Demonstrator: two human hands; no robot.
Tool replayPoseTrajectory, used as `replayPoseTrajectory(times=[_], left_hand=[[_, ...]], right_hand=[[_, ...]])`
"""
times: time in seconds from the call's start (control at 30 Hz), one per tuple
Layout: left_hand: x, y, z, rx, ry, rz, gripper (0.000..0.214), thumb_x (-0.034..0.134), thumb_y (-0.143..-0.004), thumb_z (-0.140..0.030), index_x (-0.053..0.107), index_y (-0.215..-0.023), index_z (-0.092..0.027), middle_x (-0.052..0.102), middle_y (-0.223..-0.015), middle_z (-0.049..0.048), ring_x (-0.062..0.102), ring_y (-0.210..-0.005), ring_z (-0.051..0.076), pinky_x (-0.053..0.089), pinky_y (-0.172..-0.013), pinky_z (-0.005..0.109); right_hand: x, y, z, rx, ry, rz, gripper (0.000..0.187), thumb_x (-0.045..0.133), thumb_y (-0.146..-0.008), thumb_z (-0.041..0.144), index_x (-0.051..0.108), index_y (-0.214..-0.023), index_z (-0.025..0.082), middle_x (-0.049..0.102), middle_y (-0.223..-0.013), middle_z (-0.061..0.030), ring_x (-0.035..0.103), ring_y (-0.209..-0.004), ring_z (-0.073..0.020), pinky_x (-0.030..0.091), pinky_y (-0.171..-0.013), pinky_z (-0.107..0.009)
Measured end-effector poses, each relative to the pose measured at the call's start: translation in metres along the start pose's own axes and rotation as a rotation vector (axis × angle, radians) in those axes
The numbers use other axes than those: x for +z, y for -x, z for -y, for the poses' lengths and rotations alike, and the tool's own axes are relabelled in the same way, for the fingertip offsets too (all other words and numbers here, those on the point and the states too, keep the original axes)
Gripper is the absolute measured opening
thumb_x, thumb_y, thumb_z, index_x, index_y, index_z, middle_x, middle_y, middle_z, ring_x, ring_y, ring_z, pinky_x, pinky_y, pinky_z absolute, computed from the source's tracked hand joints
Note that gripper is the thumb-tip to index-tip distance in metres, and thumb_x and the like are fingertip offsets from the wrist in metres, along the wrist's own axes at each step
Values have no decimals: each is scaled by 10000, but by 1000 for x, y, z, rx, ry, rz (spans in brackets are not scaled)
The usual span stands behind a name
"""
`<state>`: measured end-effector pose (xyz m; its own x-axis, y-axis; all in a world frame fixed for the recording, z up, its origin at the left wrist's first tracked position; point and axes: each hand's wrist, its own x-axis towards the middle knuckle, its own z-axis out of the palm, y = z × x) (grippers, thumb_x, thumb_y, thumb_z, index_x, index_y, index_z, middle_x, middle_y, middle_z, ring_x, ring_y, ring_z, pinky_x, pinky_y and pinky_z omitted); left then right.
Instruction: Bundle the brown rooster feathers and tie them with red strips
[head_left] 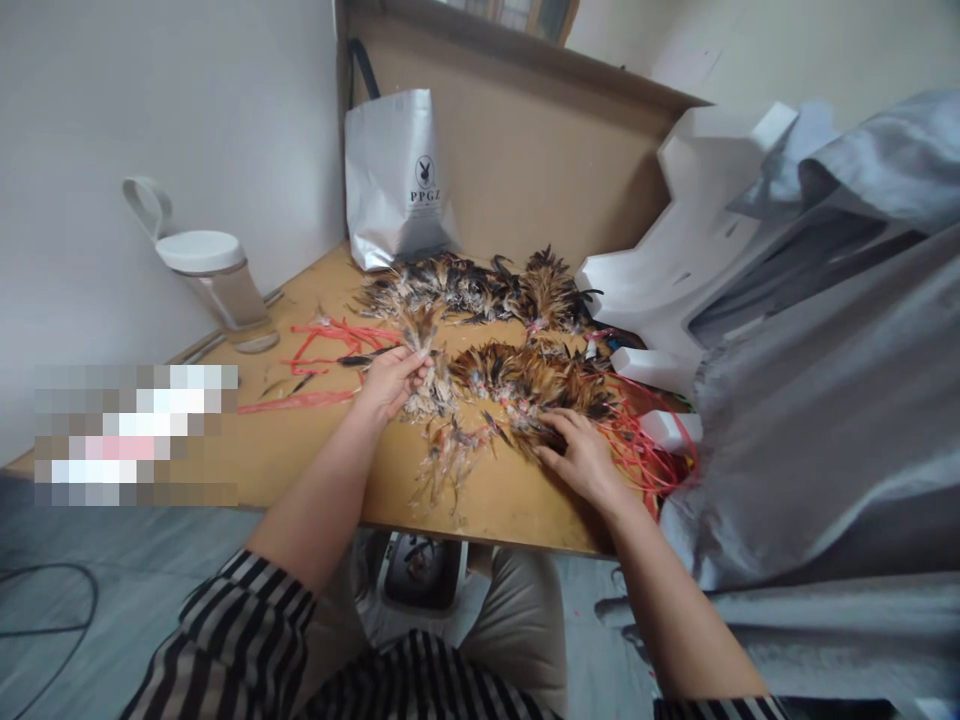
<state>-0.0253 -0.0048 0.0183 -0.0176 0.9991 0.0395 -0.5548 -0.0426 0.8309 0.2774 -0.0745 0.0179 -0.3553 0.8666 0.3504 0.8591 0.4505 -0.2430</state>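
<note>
My left hand [391, 380] is closed in a pinch on a small bunch of brown and pale feathers [418, 330] held upright above the wooden table [300, 450]. My right hand [579, 455] rests on the edge of a dark brown feather pile [525, 380], fingers curled into the feathers. Whether it grips any I cannot make out. More feathers [480, 285] lie in a heap farther back. A loose scatter of pale feathers [446, 455] lies between my hands near the front edge.
Red plastic strings [330, 345] lie left of the feathers, more red strings [652, 450] on the right. A silver bag [394, 180] leans at the back. A clear jar with a white lid [214, 275] stands left. White foam pieces [675, 260] and grey cloth [825, 400] crowd the right.
</note>
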Motion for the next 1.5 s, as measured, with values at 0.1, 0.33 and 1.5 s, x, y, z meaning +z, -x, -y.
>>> replayPoseTrajectory(times=[0.1,0.33,1.5], left_hand=[[-1,0,1,5,2,-3,204,723,-583,-221,575,-636,-91,585,-615,22,474,-462,25,359,-405,119],[-2,-1,2,1,-5,6,203,724,-587,-226,581,-636,-91,577,-597,19,473,-462,25,360,-406,117],[-2,-1,1,-19,-17,46,218,724,-588,-229,563,-643,-94,577,-584,12,481,-463,33,363,-420,134]], right_hand=[[7,-2,4,-59,-24,32,236,513,-767,275,611,-979,240,578,-1044,-74,491,-988,-235,383,-838,-400],[-11,-42,12,37,-438,-17,179,468,-790,298,600,-812,179,608,-791,-35,554,-738,-153,429,-684,-280],[-17,-156,-41,298,-434,-459,240,531,-677,334,631,-735,123,628,-707,-44,530,-627,-123,411,-618,-239]])
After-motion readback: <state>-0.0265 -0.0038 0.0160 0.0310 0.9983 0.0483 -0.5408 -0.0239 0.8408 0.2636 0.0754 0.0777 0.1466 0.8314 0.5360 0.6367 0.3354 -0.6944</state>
